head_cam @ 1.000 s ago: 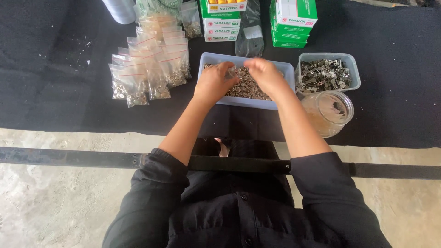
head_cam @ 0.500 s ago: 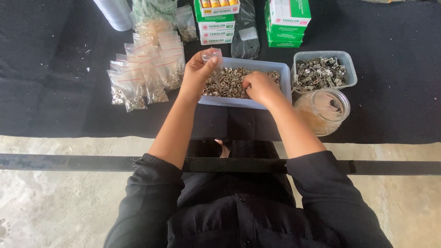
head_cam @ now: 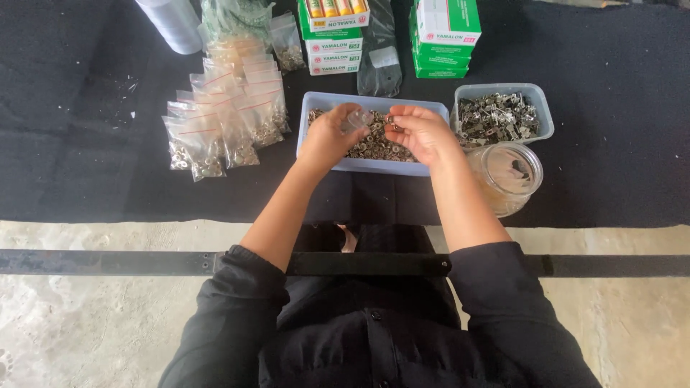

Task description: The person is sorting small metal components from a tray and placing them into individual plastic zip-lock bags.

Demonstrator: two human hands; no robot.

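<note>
Black cloth covers the surface [head_cam: 611, 179] we sit at, and on it everything is laid out within reach. Largest among the containers is the pale blue tray [head_cam: 374, 167] of small metal fittings straight ahead, with a clear tub [head_cam: 540, 108] of bigger metal parts to its right and a round clear jar [head_cam: 507, 176] nearer us. Far off stand green and white boxes [head_cam: 440, 36]; to the left lies a fan of filled zip bags [head_cam: 215, 129].

Our left hand [head_cam: 327, 136] pinches a small clear bag [head_cam: 357, 119] over the tray, fingers closed on its mouth. Our right hand [head_cam: 424, 133] is curled narrow, fingertips pinched on what looks like a few fittings right beside the bag's opening; we cannot tell how many.

To fill well, we judge it best to keep the mouth spread and over the tray, so strays drop back in. Both forearms reach forward, wrists angled inward, hands nearly touching.
</note>
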